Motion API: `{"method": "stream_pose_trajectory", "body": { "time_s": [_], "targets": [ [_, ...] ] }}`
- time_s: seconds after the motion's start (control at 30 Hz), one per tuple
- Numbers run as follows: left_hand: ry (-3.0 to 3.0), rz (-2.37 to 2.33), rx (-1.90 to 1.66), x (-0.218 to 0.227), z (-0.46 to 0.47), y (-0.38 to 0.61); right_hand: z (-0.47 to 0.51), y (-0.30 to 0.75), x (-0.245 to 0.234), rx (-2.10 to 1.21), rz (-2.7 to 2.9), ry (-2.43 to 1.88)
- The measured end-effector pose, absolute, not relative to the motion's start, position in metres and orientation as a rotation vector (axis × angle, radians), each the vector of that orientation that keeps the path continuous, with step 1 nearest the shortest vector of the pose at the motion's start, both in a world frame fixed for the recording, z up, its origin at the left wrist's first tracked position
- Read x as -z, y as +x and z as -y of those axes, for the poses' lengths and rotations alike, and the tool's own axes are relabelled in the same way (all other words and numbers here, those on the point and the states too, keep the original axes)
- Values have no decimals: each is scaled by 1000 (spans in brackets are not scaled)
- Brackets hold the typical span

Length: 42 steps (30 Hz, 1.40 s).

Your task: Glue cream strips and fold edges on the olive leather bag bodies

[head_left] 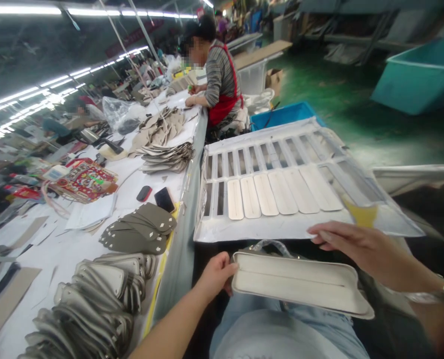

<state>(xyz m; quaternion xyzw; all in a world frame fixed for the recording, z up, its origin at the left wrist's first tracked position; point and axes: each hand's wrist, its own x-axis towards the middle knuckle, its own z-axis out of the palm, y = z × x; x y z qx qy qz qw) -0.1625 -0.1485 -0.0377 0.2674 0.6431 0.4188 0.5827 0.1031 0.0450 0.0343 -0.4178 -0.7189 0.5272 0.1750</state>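
Note:
My left hand grips the left end of a long cream panel with rounded corners, its thumb on top. A thin dark line runs along the panel's middle, and its far right corner is bent. Above the lap, the panel lies tilted. My right hand hovers over its right side, near the front edge of a white slotted rack. The right fingertips are pinched together; whatever they hold is too small to make out. Several cream strips lie side by side on the rack. Behind the panel shows a clear loop.
Left, a white worktable carries stacked grey-green pieces, flat dark pieces, a phone and a patterned red bag. A co-worker sits at its far side. A blue bin and teal bin stand beyond.

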Motion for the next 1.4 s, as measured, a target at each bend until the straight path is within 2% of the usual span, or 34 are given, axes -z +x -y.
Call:
{"method": "stream_pose_trajectory", "body": {
  "time_s": [0.1,0.17,0.3,0.4,0.57,0.77,0.93,1.07,1.2,1.4],
  "targets": [
    [535,-1353,-924,43,156,-165,-32,161,-19,-1431,1706,-1482],
    [522,-1343,-931,48,159,-166,-18,184,-4,-1608,1610,-1555],
    [562,-1282,-951,51,160,-164,3,193,31,-2150,1315,-1455],
    [559,-1308,-959,43,161,-161,7,187,46,-2260,1279,-1413],
    [550,-1378,-949,44,156,-162,1,182,45,-2353,1336,-1419],
    [781,-1555,-995,53,162,-161,-3,178,31,-2036,1780,-1442],
    [1404,-2000,-811,24,147,-162,-17,177,11,-1647,2193,-1276],
    [1911,-1616,-552,-14,98,-130,-25,165,-5,-1393,2460,-995],
    [2027,-1203,-261,-29,51,-81,-27,155,-7,-1124,2747,-770],
    [2037,-1205,-192,-16,43,-56,-26,162,-9,-1066,2843,-673]
  ]
}}
